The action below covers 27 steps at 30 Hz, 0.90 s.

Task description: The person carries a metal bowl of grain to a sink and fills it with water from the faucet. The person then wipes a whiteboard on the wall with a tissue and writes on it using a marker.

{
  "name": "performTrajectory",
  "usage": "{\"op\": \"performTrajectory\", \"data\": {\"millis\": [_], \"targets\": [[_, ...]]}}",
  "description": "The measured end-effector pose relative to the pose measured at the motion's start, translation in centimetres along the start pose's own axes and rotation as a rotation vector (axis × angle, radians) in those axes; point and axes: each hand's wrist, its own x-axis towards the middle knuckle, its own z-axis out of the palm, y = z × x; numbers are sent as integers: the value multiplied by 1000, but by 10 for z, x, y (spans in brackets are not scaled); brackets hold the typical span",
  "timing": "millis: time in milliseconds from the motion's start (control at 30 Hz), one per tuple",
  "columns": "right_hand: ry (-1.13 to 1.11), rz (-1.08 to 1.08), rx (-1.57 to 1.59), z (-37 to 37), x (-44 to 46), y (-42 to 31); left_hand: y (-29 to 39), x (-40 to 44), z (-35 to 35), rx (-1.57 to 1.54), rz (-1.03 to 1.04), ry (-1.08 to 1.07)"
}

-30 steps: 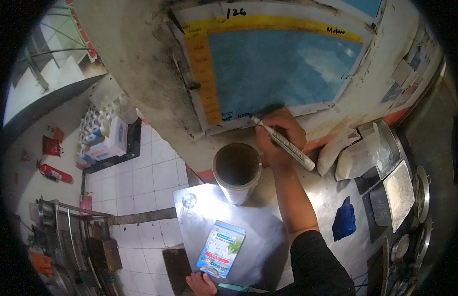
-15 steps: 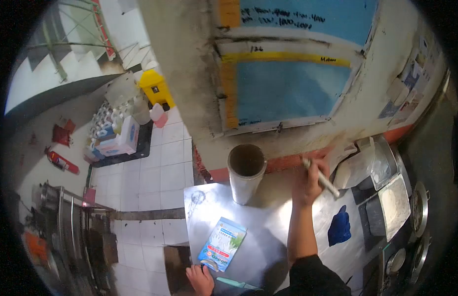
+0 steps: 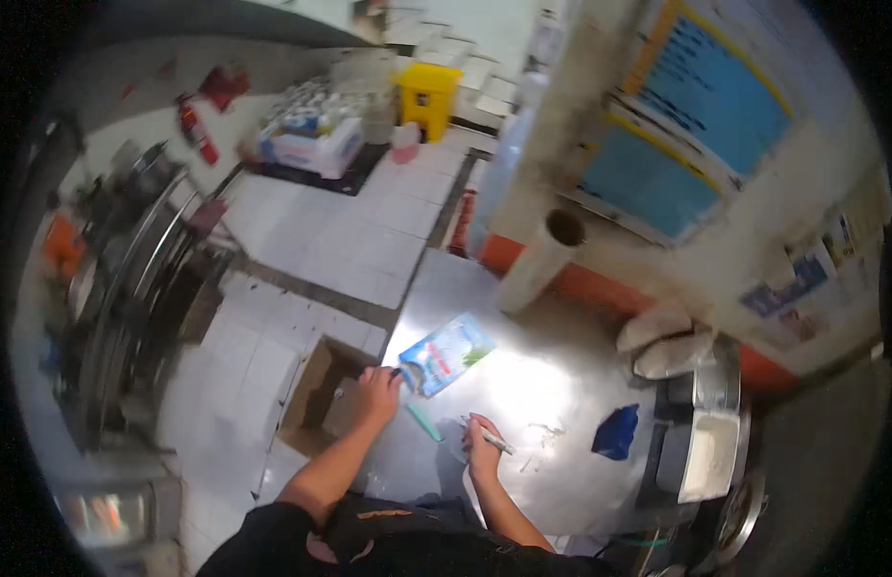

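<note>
My right hand (image 3: 481, 444) is closed around a pale marker pen (image 3: 498, 442), low over the metal table (image 3: 552, 490). Against the lower left corner of a blue and white glove packet (image 3: 449, 354) is my left hand (image 3: 377, 388), fingers bent together. A small dark thing shows at its fingertips, too small to name. A slim teal tool (image 3: 425, 421) lies on the table between my hands. Further right is a crumpled dark blue glove (image 3: 616, 433).
A tall white hollow roll (image 3: 537, 264) stands at the table's back by the wall. Metal pans (image 3: 710, 457) line its right side. Left of the table edge sits an open cardboard box (image 3: 306, 409). Framed blue boards (image 3: 648, 178) hang on the wall.
The view has swung left and down. My right hand, with the marker, has come down from near the wall to low over the table. My left hand stays beside the packet's corner.
</note>
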Motion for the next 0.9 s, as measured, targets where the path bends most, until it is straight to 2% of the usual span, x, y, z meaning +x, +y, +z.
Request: {"op": "performTrajectory", "data": {"millis": [33,100,133,200,233,267,333,400,567,667,700,800,833,867,900], "targets": [[7,36,-52,-1,-4,-4,-3,-2,1,18,-23,-23],[13,-160,-193,-13,2,8,7,-16,-12,50,-111,-92],[154,-140,-158,-6,0,-2,14,-19,-22,56,-178,-135],[99,-326,-184,-18,26,-7,-19,-42,2,44,-55,-63],[93,-334,-165,-27,47,-12,-23,-48,2,37,-56,-34],[111,-340,-147,-30,64,-24,-22,-52,1,21,-43,-23],[260,-484,47,-11,87,-57,-18,-52,-5,83,-15,-42],[248,-585,-157,-7,92,-110,-7,-53,-16,132,-6,-39],[325,-858,-21,11,133,-185,-5,-51,-12,273,41,-34],[316,-836,0,19,133,-213,-6,-51,-6,291,44,-18],[346,-904,10,25,135,-223,-7,-51,-7,294,43,-12],[432,-828,44,60,102,-265,-2,-49,-19,328,45,-34],[461,-821,-36,71,86,-280,1,-49,-23,354,20,-40],[365,-838,76,65,106,-281,5,-45,-22,376,4,-45],[328,-999,83,52,134,-277,5,-44,-15,390,11,-62]]}}
